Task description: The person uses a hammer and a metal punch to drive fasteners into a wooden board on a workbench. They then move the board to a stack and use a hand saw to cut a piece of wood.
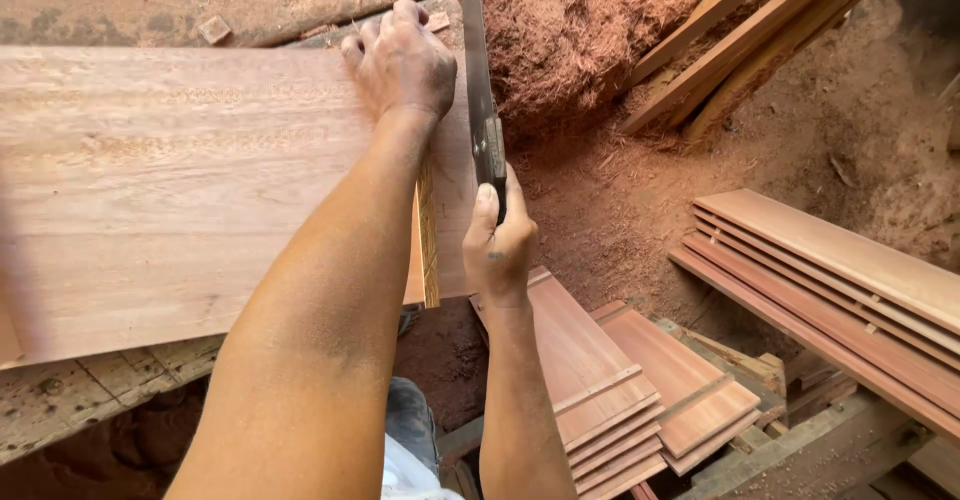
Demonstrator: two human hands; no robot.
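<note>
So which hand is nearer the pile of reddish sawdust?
Right. The right hand grips the handsaw handle at the board's edge, just below the sawdust pile. The left hand lies flat on the board, across the blade from the pile.

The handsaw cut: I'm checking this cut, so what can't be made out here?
- Head view: the handsaw blade tip, cut off by the top edge.
- Saw teeth and cut line on the wide board, too fine to see.
- Saw handle, covered by the right hand.
- Board under the left hand and forearm.
</note>
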